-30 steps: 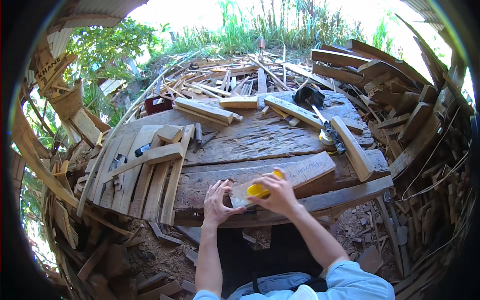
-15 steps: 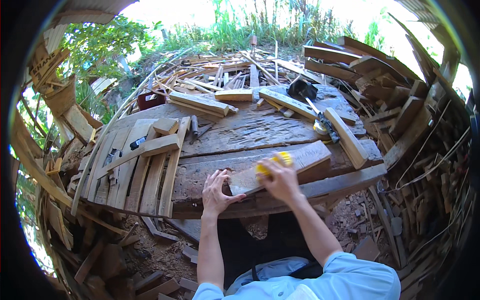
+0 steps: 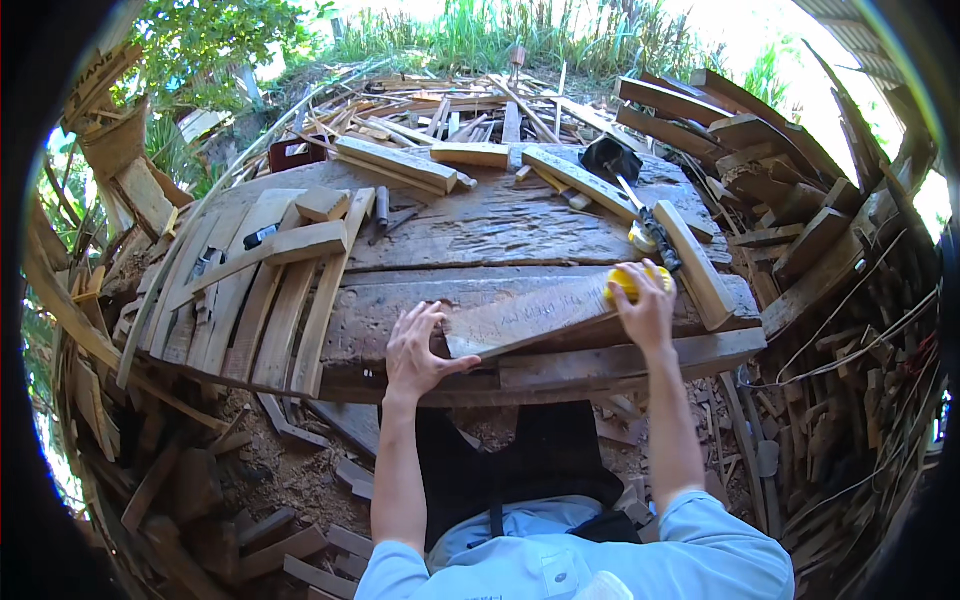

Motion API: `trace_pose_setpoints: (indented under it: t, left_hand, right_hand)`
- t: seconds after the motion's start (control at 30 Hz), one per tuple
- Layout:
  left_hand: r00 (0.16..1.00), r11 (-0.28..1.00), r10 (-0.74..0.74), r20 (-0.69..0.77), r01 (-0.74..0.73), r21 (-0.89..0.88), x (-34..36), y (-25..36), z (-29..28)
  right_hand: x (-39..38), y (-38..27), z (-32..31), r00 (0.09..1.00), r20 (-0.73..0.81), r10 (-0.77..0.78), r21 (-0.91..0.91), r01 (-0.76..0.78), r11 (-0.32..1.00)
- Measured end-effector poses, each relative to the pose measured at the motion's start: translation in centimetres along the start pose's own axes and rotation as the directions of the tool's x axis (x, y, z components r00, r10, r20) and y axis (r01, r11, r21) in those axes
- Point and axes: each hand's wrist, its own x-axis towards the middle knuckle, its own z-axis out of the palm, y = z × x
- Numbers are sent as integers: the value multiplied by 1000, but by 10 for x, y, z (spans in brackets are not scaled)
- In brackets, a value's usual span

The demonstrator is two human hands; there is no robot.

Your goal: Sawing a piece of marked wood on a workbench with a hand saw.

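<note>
My left hand (image 3: 415,355) is open at the left end of a short pale board (image 3: 535,312), its fingers spread and thumb against the board's near corner. The board lies at an angle near the front edge of the rough plank bench (image 3: 450,235) and has faint handwriting on it. My right hand (image 3: 645,305) grips a yellow tool (image 3: 614,291) on the board's right end; its exact kind is hidden under my fingers. Just beyond that hand lie a black-handled tool (image 3: 662,245) and an upright-angled thick wooden piece (image 3: 692,265).
Slats (image 3: 275,330) and cut pieces lie on the bench's left. More pieces (image 3: 390,165), a metal cylinder (image 3: 382,205), a black item (image 3: 610,158) and a dark red container (image 3: 290,153) sit along the back. Stacked timber (image 3: 810,240) and scrap piles surround the bench.
My right hand has moved rightward with the yellow tool, from the board's left part to its right end. My left hand stays at the left end. The whole view has shifted slightly.
</note>
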Motion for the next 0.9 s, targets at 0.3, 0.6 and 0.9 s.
trace_pose_setpoints:
  t: [0.3,0.6,0.9]
  left_hand:
    - [996,999,-3,91,7,-46,-9,-17,19]
    - [997,999,-37,67,36,17,0,1,3]
    - [998,999,-3,59,6,-51,-3,-7,12]
  right_hand:
    - [-47,-185,57,897,201,-393,388,295,873]
    - [11,6,12,994,44,101,-36,-100,994]
    - [-32,-206,71,916,192,-352,401,254,880]
